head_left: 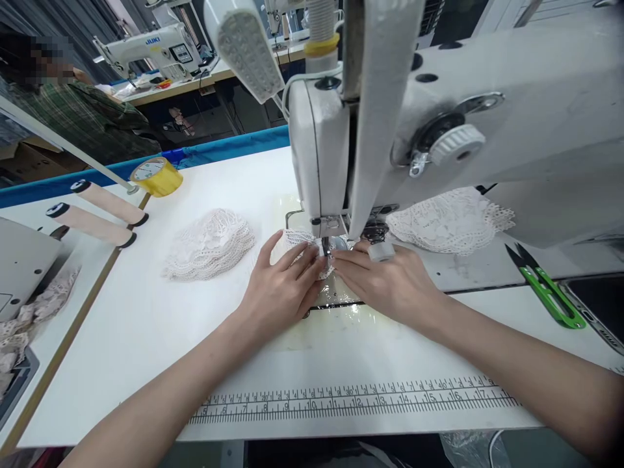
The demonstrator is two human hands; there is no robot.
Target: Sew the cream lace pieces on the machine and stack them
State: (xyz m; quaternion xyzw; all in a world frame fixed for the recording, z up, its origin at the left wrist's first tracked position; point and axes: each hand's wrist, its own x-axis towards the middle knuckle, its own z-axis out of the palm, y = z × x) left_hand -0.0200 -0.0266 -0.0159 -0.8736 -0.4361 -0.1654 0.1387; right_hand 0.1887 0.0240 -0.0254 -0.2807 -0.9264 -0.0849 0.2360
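Landmark = needle of the sewing machine.

- Lace piece: flat on the desk, under and just left of the needle.
- Left hand: just left of the needle, palm down. Its fingers are spread flat on the lace, pressing and not pinching.
- Right hand: just right of the needle. Fingers stretched out and close together, tips on the lace edge right beside the needle. One finger wears a white ring-like guard.
- Lace stack: left of the needle, apart from the hands. Second stack: right of the needle, behind the right hand.
- Green snips: well right of the needle. Yellow tape roll: far left and behind.

Risks, my read:
- Fingertips on both sides sit very close to the needle. If the lace feeds faster than the hands give way, a tip goes under it.
- Lace is open and stretchy. Uneven pressure between the two hands would skew or pucker it at the needle.
- A loose loop could snag at the foot.
- The machine arm hides part of the needle zone in this view, so I can't confirm the lace edge is lined up.
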